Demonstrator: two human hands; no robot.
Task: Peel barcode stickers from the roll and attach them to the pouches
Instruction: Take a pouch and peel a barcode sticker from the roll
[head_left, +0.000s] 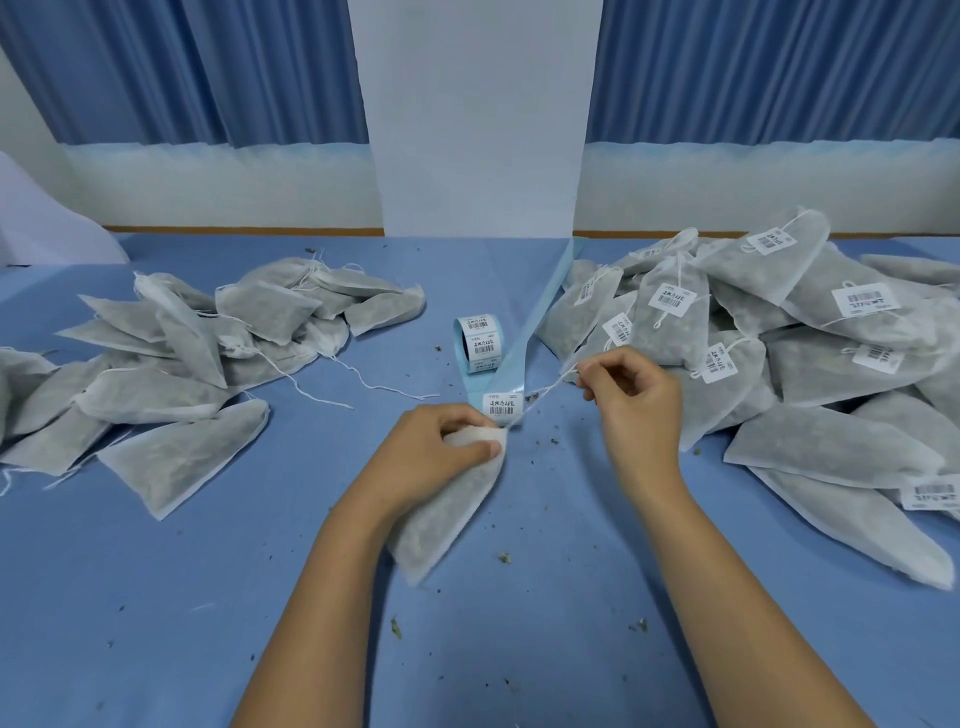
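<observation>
A grey-white pouch (441, 519) lies on the blue table in front of me. My left hand (431, 447) grips its gathered top end. My right hand (631, 400) pinches the pouch's white drawstring (545, 392), pulled taut up and to the right. The sticker roll (480, 340) stands just behind my hands, its light-blue backing strip (540, 312) trailing toward the wall. One barcode sticker (501, 405) sits on the strip's near end, right beside the pouch top.
A heap of unlabelled pouches (171, 364) lies at the left. A bigger heap of labelled pouches (779, 332) fills the right side. Dry herb crumbs (504, 558) dot the blue cloth. A white pillar (478, 119) and blue curtains stand behind the table.
</observation>
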